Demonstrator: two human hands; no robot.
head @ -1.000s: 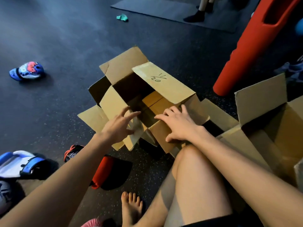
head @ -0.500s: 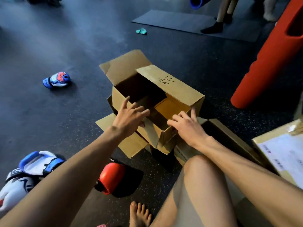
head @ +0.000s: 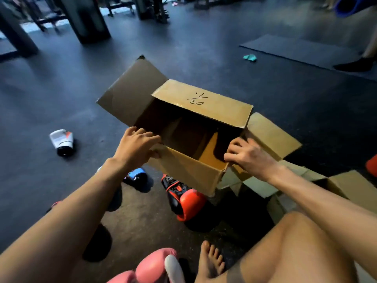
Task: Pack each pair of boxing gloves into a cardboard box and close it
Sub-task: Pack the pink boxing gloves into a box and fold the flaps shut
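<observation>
An open cardboard box (head: 189, 172) with "11/20" written on its far flap stands upright in front of me, and its inside looks empty. My left hand (head: 136, 148) grips the near left corner of the rim. At the near right corner my right hand (head: 246, 156) curls its fingers over the rim. A red and black boxing glove (head: 183, 199) lies on the floor just below the box's near wall. A blue glove (head: 136, 176) lies under my left wrist. Two pink gloves (head: 151, 266) sit at the bottom edge. A white glove (head: 61, 141) lies apart on the left.
More cardboard, a flattened piece (head: 271, 135) and another open box (head: 346, 188), lies to the right behind my right arm. My bare knee and foot (head: 210, 262) are at the lower right. A dark mat (head: 302, 50) and a small teal object (head: 250, 57) lie further back.
The box has been squared open, with its flaps spread and its opening facing me. Both hands moved from the inner flaps to the near corners of the rim.
</observation>
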